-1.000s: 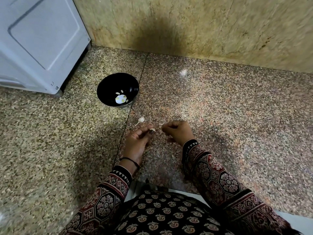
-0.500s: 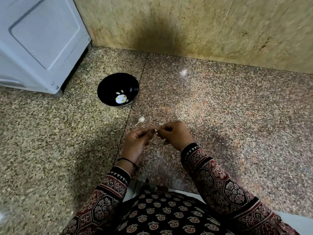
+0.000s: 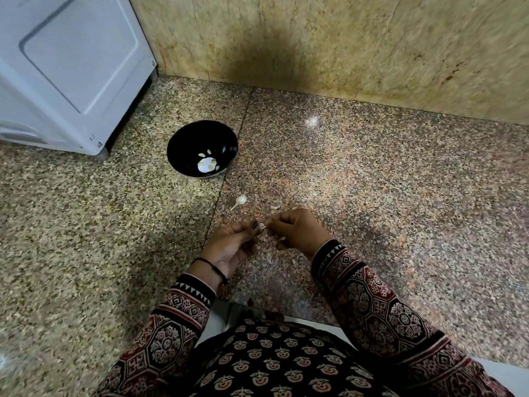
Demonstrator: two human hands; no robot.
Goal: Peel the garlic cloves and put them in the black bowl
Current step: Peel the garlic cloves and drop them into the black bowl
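Observation:
A black bowl (image 3: 183, 144) stands on the speckled floor with several peeled cloves in its bottom. One unpeeled garlic clove (image 3: 240, 200) with a thin tail lies on the floor between the bowl and my hands. My left hand (image 3: 229, 247) pinches a small garlic clove (image 3: 261, 226) at its fingertips. My right hand (image 3: 297, 230) meets it from the right, its fingers pinched on the clove's skin. Most of the clove is hidden by the fingers.
A white appliance (image 3: 65, 70) stands at the back left. A stone wall (image 3: 343, 44) runs along the back. A small scrap of garlic skin (image 3: 274, 207) lies on the floor just beyond my right hand. My patterned lap fills the lower view.
Both hands have drawn together over the clove and shifted slightly toward me. The right hand's fingers now touch the left hand's fingertips.

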